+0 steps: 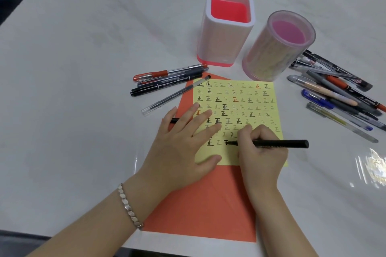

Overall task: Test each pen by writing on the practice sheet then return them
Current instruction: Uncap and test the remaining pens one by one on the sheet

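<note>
Left hand [183, 144] flat, fingers apart, steadying the practice sheet [250, 98]. Right hand [261, 150] fingers clamped round the black marker [279, 143] — tip down to write

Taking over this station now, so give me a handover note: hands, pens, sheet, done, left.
Right hand grips a black marker, tip on the bottom row of the yellow practice sheet, mid-character.
Left hand lies flat on the sheet, holding it down; a black piece, possibly the cap, pokes out beneath it.
Square holder and round holder stand empty behind the sheet.
One pen group lies left of the sheet, a larger pile to its right.
Done: most rows filled.
Left: finish this character, test any untried pens (which pile is tested is unclear), return all to the holders.
</note>
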The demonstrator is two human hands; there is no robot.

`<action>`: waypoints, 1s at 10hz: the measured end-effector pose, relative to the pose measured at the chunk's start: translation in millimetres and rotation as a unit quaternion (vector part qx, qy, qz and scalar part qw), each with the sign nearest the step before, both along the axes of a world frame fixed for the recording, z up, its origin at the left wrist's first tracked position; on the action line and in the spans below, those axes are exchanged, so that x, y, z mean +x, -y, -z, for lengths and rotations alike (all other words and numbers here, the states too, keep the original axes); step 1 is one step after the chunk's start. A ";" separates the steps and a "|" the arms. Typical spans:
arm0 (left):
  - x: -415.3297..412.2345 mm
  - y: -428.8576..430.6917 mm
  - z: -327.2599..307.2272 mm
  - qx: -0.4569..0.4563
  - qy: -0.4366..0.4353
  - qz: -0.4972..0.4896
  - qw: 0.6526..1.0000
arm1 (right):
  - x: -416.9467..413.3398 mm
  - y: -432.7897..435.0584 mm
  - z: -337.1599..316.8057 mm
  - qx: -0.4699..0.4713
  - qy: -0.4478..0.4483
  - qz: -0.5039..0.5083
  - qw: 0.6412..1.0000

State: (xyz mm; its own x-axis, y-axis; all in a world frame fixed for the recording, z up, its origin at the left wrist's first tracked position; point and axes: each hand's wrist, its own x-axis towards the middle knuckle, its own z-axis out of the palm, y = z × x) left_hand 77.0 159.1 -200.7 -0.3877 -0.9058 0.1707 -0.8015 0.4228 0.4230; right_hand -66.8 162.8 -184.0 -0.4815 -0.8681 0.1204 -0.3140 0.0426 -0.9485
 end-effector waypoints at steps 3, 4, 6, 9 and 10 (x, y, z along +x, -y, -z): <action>-0.2 0.0 0.3 0.001 0.000 -0.001 1.000 | -0.8 -0.9 1.9 -0.002 -0.002 -0.004 1.000; 0.0 -0.1 0.2 0.000 0.000 -0.001 1.000 | -0.9 -0.5 1.7 -0.001 -0.006 -0.012 1.000; -0.1 0.1 1.2 -0.005 0.002 -0.002 1.000 | -0.8 -1.2 1.8 0.001 -0.006 -0.001 1.000; 1.2 -0.3 0.0 0.004 0.003 0.013 1.000 | -2.7 -0.6 -3.3 0.001 0.036 0.055 0.998; 3.6 -1.8 -4.9 -0.033 -0.055 -0.012 0.998 | -5.3 0.2 -5.6 0.008 0.066 0.060 0.996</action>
State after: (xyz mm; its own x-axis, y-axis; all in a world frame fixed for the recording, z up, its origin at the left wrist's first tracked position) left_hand 80.6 160.9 -195.8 -0.3425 -0.8998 0.2702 -0.7621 0.4343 0.4801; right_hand -72.0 162.6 -178.3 -0.5919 -0.8052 0.0351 -0.1785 0.0885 -0.9800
